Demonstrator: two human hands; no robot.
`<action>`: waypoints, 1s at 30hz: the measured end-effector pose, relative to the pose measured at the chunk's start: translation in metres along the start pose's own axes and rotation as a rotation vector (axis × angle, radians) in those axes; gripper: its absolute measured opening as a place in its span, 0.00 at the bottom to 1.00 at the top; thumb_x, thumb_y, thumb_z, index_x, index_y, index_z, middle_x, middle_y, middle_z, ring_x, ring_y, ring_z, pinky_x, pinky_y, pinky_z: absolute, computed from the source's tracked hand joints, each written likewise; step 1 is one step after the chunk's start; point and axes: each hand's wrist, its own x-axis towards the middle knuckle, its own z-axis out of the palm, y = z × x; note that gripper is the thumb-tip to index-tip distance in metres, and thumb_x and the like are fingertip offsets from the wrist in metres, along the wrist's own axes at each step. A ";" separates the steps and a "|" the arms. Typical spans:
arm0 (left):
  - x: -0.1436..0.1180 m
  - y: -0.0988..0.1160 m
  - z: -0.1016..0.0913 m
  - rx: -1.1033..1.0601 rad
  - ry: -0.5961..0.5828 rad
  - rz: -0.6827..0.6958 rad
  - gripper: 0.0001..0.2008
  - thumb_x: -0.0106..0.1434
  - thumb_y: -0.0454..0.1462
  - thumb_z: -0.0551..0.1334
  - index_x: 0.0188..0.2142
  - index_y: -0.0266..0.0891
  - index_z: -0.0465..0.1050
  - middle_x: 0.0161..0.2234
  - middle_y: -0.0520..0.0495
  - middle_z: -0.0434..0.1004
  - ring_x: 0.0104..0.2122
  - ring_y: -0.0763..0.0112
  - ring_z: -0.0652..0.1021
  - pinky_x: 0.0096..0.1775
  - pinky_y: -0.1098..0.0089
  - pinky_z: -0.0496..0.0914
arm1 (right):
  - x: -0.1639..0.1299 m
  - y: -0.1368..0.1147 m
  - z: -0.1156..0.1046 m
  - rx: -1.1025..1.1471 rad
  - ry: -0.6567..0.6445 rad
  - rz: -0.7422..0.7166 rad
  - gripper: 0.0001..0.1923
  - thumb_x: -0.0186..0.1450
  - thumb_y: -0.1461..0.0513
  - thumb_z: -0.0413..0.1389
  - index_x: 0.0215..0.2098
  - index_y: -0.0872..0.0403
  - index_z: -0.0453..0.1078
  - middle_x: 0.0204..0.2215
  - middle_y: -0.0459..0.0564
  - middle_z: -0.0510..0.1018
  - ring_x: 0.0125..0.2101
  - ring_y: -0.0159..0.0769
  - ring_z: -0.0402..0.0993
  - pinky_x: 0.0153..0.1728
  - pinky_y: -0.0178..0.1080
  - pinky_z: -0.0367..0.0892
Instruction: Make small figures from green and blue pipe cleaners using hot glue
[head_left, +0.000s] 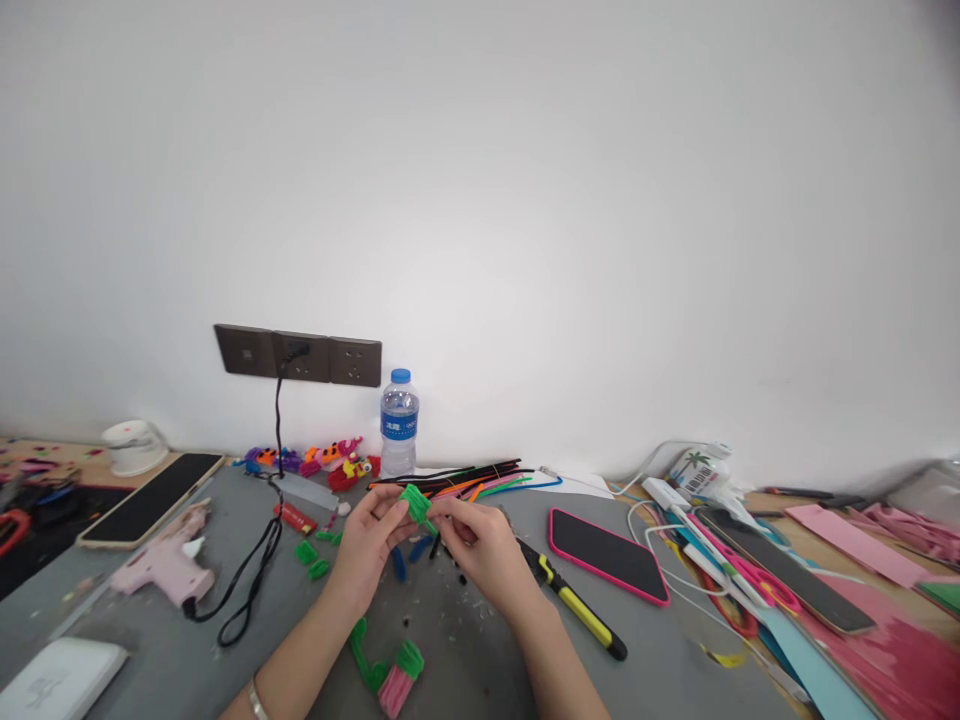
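Pretty cluttered gray surface (465, 665) tbh: water bottle (400, 425) at the far edge, pink glue gun (166, 568) over by the left edge, white boxy gadget (64, 682) toward the near left corner, pink-cased phone (607, 556) and yellow-and-black tool (585, 612) toward the right edge, small green bits (306, 552) left of center.

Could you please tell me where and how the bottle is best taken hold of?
Probably around the upper body of the bottle, below its cap, coming from the front and slightly above. It stands upright close to the wall, leaving little room behind, while toys and pipe cleaners crowd its base.
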 end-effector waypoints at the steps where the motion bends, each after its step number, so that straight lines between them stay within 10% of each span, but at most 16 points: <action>1: 0.000 0.000 0.000 -0.001 -0.001 -0.003 0.16 0.48 0.42 0.74 0.34 0.39 0.76 0.32 0.50 0.80 0.33 0.68 0.79 0.37 0.68 0.76 | 0.000 0.000 0.000 0.000 -0.001 0.001 0.10 0.68 0.64 0.50 0.37 0.53 0.74 0.21 0.43 0.72 0.19 0.28 0.61 0.22 0.30 0.55; 30: -0.001 0.003 0.002 0.014 0.028 -0.006 0.20 0.46 0.42 0.75 0.36 0.39 0.74 0.33 0.49 0.81 0.32 0.66 0.80 0.35 0.68 0.76 | 0.000 0.000 -0.001 0.006 0.007 0.011 0.11 0.68 0.64 0.50 0.36 0.53 0.74 0.22 0.44 0.73 0.18 0.28 0.61 0.21 0.30 0.56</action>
